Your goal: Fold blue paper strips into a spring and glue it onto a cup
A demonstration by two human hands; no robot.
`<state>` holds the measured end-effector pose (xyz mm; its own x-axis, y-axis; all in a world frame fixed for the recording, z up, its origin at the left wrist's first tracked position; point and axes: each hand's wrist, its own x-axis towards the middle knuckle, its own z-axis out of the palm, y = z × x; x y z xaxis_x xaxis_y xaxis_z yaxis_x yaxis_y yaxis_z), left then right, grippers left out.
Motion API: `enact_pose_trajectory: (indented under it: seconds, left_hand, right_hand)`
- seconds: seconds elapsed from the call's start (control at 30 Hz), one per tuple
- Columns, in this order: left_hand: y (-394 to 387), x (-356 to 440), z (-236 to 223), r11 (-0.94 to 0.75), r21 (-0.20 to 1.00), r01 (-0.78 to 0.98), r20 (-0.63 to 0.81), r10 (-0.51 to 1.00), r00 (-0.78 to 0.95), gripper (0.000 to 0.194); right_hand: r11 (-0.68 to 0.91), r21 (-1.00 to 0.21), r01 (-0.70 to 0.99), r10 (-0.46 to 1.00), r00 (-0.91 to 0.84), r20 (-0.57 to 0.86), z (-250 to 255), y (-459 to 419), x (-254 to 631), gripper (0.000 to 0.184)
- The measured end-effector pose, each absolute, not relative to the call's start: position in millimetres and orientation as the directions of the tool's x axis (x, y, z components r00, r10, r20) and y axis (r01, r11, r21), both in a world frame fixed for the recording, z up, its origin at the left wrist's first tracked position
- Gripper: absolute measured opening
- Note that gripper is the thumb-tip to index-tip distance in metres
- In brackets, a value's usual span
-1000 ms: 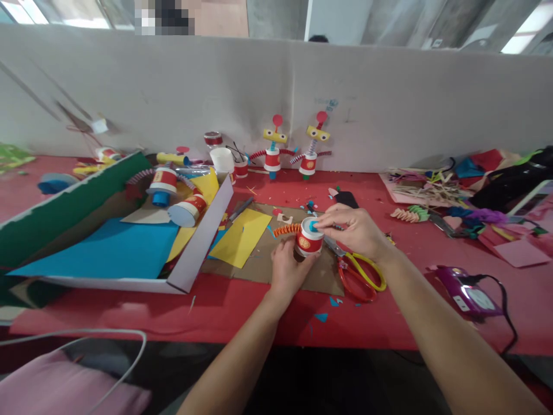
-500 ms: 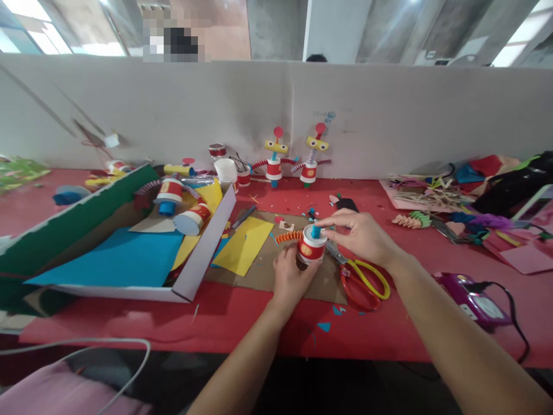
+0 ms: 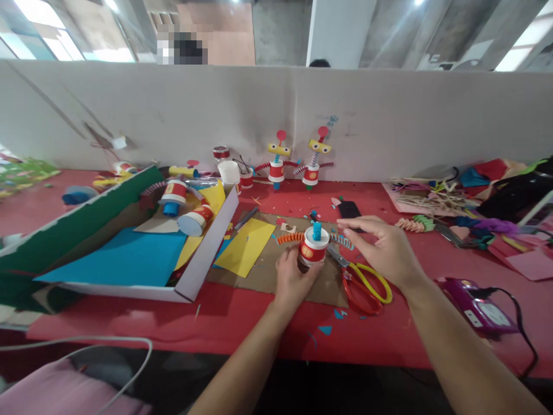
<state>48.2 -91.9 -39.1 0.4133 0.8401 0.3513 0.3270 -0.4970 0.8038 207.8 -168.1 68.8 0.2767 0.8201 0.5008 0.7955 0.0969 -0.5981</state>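
Over the cardboard sheet (image 3: 268,282), my left hand (image 3: 296,275) grips a red and white paper cup (image 3: 313,253) around its lower part. The cup stands bottom-up, with a folded blue paper strip (image 3: 317,231) rising from its top. An orange accordion-folded paper strip (image 3: 290,237) sticks out to its left, a pale blue one (image 3: 341,240) to its right. My right hand (image 3: 380,245) hovers just right of the cup, thumb and forefinger apart, holding nothing visible. Below it lie scissors (image 3: 365,285) with red and yellow handles.
A box (image 3: 203,253) with coloured paper and cup figures stands left. Two finished-looking paper-cup figures (image 3: 276,172) stand against the grey partition (image 3: 194,109). A purple power adapter (image 3: 479,305) with a cord sits right. Yellow paper (image 3: 246,245) lies beside the cardboard.
My right hand has let go of the blue strip on top of the cup and moved right, uncovering the pale blue folded strip. My left hand still holds the cup.
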Motion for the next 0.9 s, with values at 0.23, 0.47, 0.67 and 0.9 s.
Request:
enact_pose_trajectory:
  seconds: [0.23, 0.47, 0.67, 0.9]
  left_hand:
    - [-92, 50, -44, -0.464, 0.817, 0.343, 0.323, 0.860, 0.395, 0.058]
    - [-98, 35, -48, -0.337, 0.899, 0.280, 0.224, 0.903, 0.367, 0.078]
    - [-95, 26, -44, -0.245, 0.943, 0.224, 0.144, 0.910, 0.388, 0.077]
    - [-90, 49, -39, -0.246, 0.957, 0.152, 0.168, 0.901, 0.400, 0.072]
  right_hand:
    - [0.089, -0.634, 0.769, 0.701, 0.403, 0.588, 41, -194, 195, 0.017]
    - [0.097, -0.729, 0.678, 0.697, 0.476, 0.536, -20, -229, 168, 0.017]
    - [0.029, -0.782, 0.622, 0.713, 0.535, 0.453, -60, -245, 157, 0.015]
    - [0.125, -0.684, 0.718, 0.769, 0.366, 0.525, -56, -246, 153, 0.023]
